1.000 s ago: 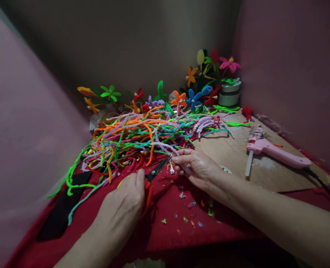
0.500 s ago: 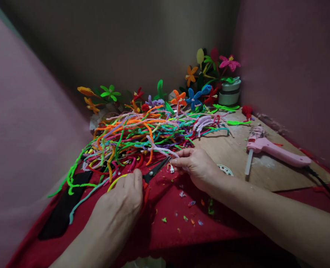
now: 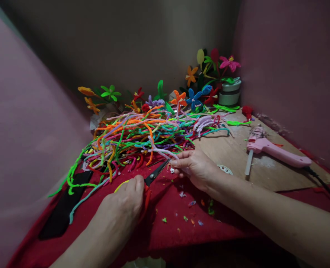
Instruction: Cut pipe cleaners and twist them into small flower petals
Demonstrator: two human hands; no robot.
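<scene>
— Head view, largest item first?
— Red cloth-covered table [image 3: 231,223], with a brown wooden board [image 3: 265,167] on its right half. Behind my hands, a tangled heap of multicoloured pipe cleaners [image 3: 142,137].
— Smaller entries?
— Pink glue gun [image 3: 276,152] lying on the board. Black-bladed scissors with red handles [image 3: 153,174]: my left hand [image 3: 122,204] is curled round the handles, blades nearly together. My right hand [image 3: 195,167] pinches a pale lilac pipe cleaner [image 3: 162,150] just beside the blade tips.
</scene>
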